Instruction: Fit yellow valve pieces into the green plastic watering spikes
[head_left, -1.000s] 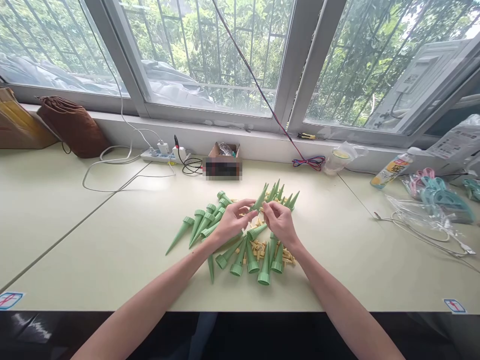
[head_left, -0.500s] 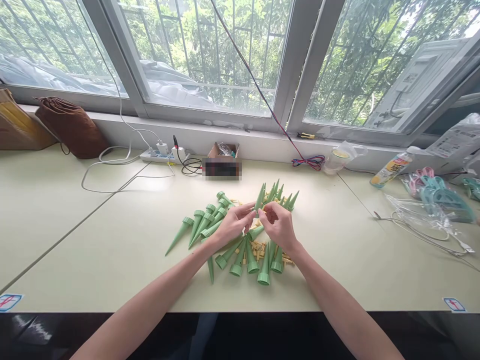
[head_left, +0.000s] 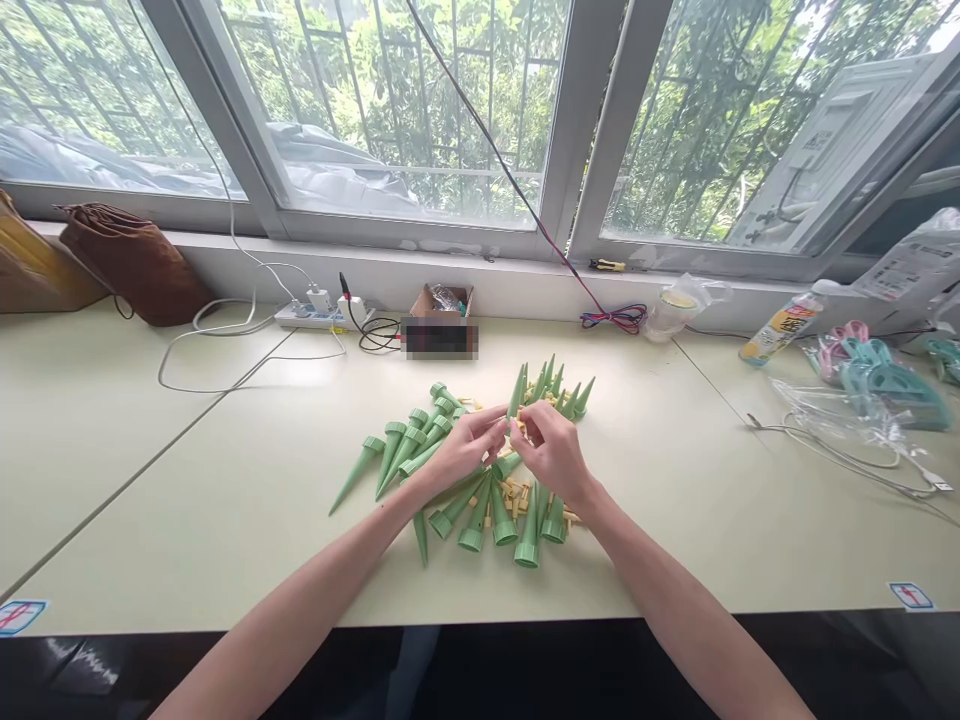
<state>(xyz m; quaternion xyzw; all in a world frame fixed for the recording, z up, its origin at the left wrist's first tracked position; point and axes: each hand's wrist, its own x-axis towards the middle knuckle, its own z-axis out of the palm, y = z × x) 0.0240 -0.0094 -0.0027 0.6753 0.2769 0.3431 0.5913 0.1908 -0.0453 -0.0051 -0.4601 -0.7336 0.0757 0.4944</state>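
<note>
Above the pile, my left hand [head_left: 478, 442] grips a green plastic watering spike [head_left: 516, 391], its tip pointing up. My right hand [head_left: 553, 450] meets it from the right, thumb and fingers pinching a small yellow plastic piece [head_left: 519, 424] against the spike; how far the piece sits in it is hidden by the fingers. More green spikes [head_left: 471, 527] lie around both wrists, several with their wide ends toward me. Behind my right hand other spikes [head_left: 574, 402] stand tip up. Loose yellow pieces [head_left: 514, 494] lie among them.
At the back stand a power strip [head_left: 315, 316] with cables and a small cardboard box [head_left: 442, 300]. On the right are a spray can [head_left: 784, 325], teal clips [head_left: 885, 385] and a white cable [head_left: 847, 455]. A brown pouch [head_left: 135, 265] sits at far left.
The view has shifted slightly. Both hands stay together at the held spike, and my right fingers have moved a little against it with the yellow piece.
</note>
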